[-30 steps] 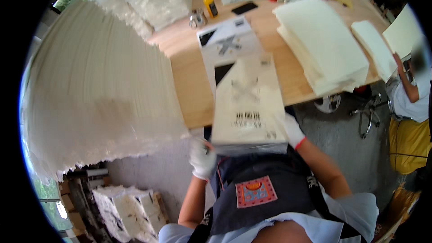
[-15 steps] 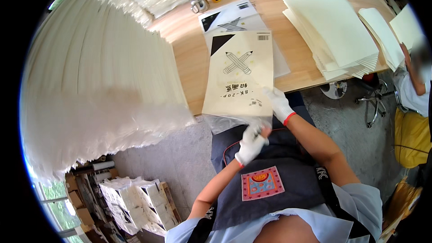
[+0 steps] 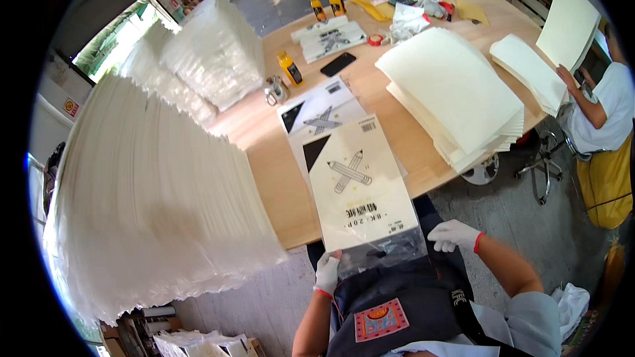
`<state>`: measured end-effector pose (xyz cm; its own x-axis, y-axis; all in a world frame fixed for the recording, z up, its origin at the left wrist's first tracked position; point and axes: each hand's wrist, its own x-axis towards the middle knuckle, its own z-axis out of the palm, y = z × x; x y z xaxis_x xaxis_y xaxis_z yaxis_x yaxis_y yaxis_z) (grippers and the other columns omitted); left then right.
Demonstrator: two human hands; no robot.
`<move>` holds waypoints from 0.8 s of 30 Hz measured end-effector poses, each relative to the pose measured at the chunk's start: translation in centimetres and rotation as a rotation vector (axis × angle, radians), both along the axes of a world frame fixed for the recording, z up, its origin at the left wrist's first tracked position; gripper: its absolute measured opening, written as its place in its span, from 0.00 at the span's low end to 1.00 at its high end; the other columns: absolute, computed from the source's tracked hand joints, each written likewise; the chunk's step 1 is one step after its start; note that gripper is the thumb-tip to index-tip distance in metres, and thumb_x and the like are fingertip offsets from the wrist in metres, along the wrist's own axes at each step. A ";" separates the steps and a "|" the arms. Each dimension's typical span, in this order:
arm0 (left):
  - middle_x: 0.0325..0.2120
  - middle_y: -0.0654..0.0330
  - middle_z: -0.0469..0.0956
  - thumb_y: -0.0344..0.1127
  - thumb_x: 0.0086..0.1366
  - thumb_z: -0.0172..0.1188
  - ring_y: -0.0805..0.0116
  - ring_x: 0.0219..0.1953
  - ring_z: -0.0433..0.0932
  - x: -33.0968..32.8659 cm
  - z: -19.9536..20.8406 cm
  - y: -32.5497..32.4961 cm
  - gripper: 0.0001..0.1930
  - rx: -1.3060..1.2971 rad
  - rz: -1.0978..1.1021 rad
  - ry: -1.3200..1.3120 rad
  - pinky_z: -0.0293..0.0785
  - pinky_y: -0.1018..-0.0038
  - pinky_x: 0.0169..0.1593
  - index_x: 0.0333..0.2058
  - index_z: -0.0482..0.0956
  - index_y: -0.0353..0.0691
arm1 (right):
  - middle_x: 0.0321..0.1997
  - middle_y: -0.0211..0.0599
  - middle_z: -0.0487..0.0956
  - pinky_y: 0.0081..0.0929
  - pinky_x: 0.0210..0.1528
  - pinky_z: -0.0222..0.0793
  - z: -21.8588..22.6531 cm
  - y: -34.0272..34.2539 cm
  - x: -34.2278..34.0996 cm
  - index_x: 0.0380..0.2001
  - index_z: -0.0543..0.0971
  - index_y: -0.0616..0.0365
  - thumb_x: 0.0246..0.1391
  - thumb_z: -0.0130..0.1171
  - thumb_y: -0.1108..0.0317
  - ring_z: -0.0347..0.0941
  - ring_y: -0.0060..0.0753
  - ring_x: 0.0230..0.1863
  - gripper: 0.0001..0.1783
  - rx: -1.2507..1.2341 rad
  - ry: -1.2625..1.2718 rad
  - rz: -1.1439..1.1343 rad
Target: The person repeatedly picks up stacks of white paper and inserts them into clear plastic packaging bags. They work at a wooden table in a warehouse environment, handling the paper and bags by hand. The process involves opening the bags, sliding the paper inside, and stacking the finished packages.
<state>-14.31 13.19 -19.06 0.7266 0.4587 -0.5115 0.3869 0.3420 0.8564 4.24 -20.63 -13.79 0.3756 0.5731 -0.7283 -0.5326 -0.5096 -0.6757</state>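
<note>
The left hand [image 3: 327,272], in a white glove, has its grip closed at the lower left corner of the cream packet [image 3: 366,201], seemingly pinching the edge of the clear flap [image 3: 380,252] between thumb and fingers. The right hand [image 3: 455,235] holds nothing that shows — its fingers are loosely curled, apart from the packet and just to the right of the flap. The packet lies up and to the right of the left grip and up and to the left of the right hand, at the centre of the frame, its lower end overhanging the near edge of the bench [image 3: 272,188]. With only one corner held, the packet could swivel or slip toward the lap if the left hand pulled unevenly; the thin flap could also crease, as its right side is unsupported. Beneath the packet's upper part lies a second printed packet [image 3: 323,110], which might be dragged along by friction. Farther out, a wrapped pile [image 3: 152,192] fills the left of the frame, and a cream paper stack [image 3: 456,92] lies at upper right.
</note>
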 end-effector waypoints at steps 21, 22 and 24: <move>0.18 0.65 0.73 0.24 0.50 0.57 0.77 0.18 0.69 -3.8 49.3 4.5 0.05 2.006 0.184 -0.679 0.65 0.79 0.22 0.27 0.77 0.40 | 0.50 0.33 0.75 0.18 0.48 0.67 28.0 31.0 3.6 0.52 0.71 0.63 0.63 0.46 0.56 0.70 0.19 0.48 0.23 1.124 -0.408 0.032; 0.18 0.69 0.71 0.28 0.59 0.55 0.82 0.18 0.66 -5.2 50.6 5.7 0.02 1.716 0.344 -0.667 0.61 0.83 0.22 0.29 0.77 0.38 | 0.49 0.32 0.75 0.18 0.46 0.68 31.5 32.9 3.5 0.52 0.71 0.63 0.62 0.47 0.55 0.71 0.18 0.47 0.23 1.135 -0.306 0.043; 0.20 0.70 0.69 0.35 0.66 0.52 0.84 0.18 0.64 -7.2 54.7 10.1 0.08 1.716 0.536 -0.816 0.57 0.86 0.21 0.32 0.76 0.39 | 0.43 0.31 0.77 0.19 0.39 0.68 38.7 37.0 2.1 0.48 0.73 0.62 0.60 0.51 0.53 0.72 0.19 0.40 0.23 1.161 -0.213 0.096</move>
<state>-21.46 23.28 35.63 0.1616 0.2359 0.9583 -0.0458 -0.9682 0.2460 6.35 16.33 24.86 0.3458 0.8826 0.3186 -0.3463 0.4356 -0.8309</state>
